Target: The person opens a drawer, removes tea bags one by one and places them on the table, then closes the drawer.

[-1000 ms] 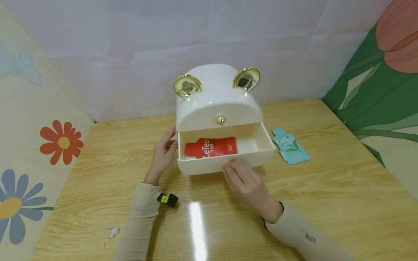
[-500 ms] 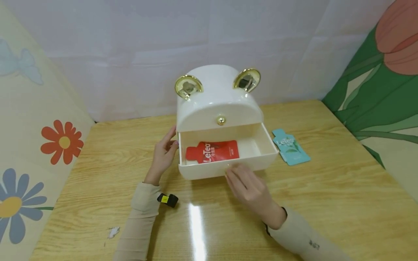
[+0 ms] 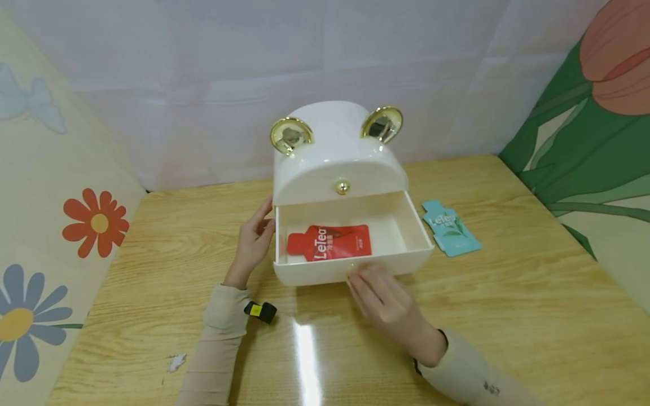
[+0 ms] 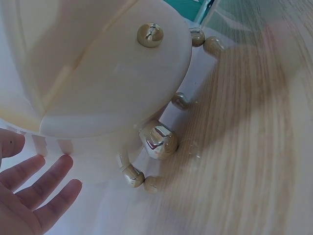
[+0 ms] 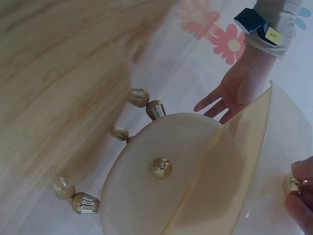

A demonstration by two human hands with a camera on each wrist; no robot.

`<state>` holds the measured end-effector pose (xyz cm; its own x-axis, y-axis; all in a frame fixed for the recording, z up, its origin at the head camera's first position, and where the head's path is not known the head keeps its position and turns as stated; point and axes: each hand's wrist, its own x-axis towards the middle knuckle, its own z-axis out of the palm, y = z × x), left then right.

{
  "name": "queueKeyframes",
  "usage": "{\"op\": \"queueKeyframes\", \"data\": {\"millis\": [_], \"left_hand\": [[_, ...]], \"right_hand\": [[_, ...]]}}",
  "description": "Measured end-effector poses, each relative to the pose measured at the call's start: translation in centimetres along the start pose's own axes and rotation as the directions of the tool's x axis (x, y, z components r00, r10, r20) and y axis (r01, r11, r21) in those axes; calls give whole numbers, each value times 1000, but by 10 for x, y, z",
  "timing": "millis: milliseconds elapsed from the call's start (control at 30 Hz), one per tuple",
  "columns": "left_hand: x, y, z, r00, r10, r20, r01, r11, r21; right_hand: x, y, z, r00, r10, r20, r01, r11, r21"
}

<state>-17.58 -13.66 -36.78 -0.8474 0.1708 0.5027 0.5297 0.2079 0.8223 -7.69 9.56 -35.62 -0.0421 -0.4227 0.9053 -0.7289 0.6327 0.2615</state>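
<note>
A white storage box point(image 3: 337, 135) with gold-rimmed ears stands on the table, its lower drawer point(image 3: 401, 225) pulled out. Inside that drawer lies a red LeTea pouch point(image 3: 335, 242), flat and spout end to the left. My right hand point(image 3: 383, 301) pinches the gold knob point(image 5: 291, 183) on the drawer front between thumb and fingers. At the box's left side is my left hand point(image 3: 254, 239), its fingers extended along the wall; the left wrist view shows these fingers point(image 4: 49, 181) spread close to the white surface. A teal LeTea pouch point(image 3: 451, 228) lies flat to the right.
An upper drawer with its own gold knob point(image 3: 342, 186) sits closed above. Rounded gold feet point(image 4: 159, 142) hold the box up. The wooden table point(image 3: 167, 270) backs onto a pale cloth wall point(image 3: 203, 101), with flower-painted panels point(image 3: 569, 135) at both sides.
The lower drawer has slid farther out toward me, carrying the red pouch with it. My right hand has moved back with the knob. The left hand has stayed at the box's side.
</note>
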Motion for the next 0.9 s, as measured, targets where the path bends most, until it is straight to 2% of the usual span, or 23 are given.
{"op": "queueKeyframes", "data": {"millis": [233, 400, 500, 700, 800, 900], "left_hand": [[1, -1, 0, 1000, 1, -2, -1, 1000, 5], [0, -2, -1, 1000, -19, 5, 19, 1000, 9], [0, -1, -1, 1000, -27, 11, 27, 1000, 15], [0, -1, 0, 1000, -20, 19, 20, 1000, 18], [-1, -1, -1, 1000, -26, 16, 26, 1000, 17], [-1, -2, -1, 1000, -21, 14, 20, 1000, 20]], "right_hand": [[-2, 0, 0, 1000, 9, 9, -9, 1000, 6], [1, 2, -6, 999, 17, 34, -19, 999, 47], [9, 5, -13, 1000, 15, 14, -16, 997, 75], [36, 27, -31, 991, 47, -128, -31, 992, 124], [46, 41, -42, 988, 98, -118, -80, 985, 150], [53, 53, -50, 988, 140, -67, -128, 978, 165]]}}
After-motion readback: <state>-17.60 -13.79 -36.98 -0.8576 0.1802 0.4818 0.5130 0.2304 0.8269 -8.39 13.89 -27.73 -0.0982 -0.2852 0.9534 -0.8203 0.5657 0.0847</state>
